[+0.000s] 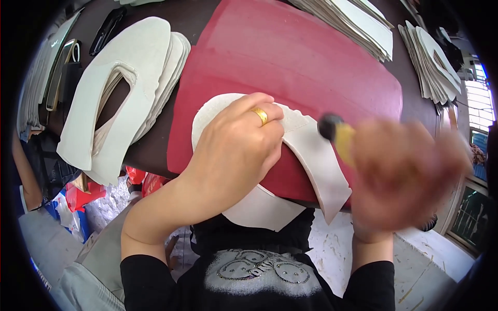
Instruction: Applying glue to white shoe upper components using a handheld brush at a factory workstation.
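Observation:
On the red board lies a white U-shaped piece of shoe upper. Its two legs point toward me and overhang the board's near edge. My left hand, with a gold ring, is closed over the piece's left side and curve, its fingertips curled under and partly hidden. Right of the piece, my right hand is smeared by motion. It grips what looks like a small hammer with a round black head and a yellow handle. The head is close to the piece's right edge; whether it touches I cannot tell.
A stack of similar white uppers stands at the left on the dark table. More white stacks lie at the far right, one flat and one leaning. A black object rests at the far left. Red bags are below.

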### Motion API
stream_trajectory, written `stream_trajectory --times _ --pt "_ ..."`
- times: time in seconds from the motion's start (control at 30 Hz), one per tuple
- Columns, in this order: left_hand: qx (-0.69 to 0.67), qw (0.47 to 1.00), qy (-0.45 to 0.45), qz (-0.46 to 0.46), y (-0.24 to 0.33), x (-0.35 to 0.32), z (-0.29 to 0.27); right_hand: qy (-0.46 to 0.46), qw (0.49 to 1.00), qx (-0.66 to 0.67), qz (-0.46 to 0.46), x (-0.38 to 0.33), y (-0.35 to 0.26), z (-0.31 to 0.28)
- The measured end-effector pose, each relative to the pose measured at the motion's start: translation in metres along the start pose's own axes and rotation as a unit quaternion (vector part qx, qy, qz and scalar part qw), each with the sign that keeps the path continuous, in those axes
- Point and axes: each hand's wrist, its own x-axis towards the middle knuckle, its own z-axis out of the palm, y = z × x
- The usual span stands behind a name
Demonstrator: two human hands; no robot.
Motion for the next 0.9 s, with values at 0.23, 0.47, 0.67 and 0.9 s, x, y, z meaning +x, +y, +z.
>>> stream_trajectory --times 0.23,0.47,0.67,0.9 --pt "-0.022 1.0 0.016 -0.008 -0.008 -0.006 0.007 -0.001 0.997 -0.072 0.01 -0.001 0.003 0.0" --pt "-0.044 0.998 -0.014 -0.033 -0.009 -0.008 0.0 0.0 0.992 -0.128 0.02 -0.007 -0.002 0.0" --pt "-0.019 1.0 0.006 0.016 -0.011 -0.003 -0.002 -0.002 0.997 -0.073 0.022 0.004 0.003 0.005" --pt "0.039 0.995 0.07 -0.057 0.0 -0.025 0.006 -0.006 0.999 -0.015 0.041 0.006 0.005 0.014"
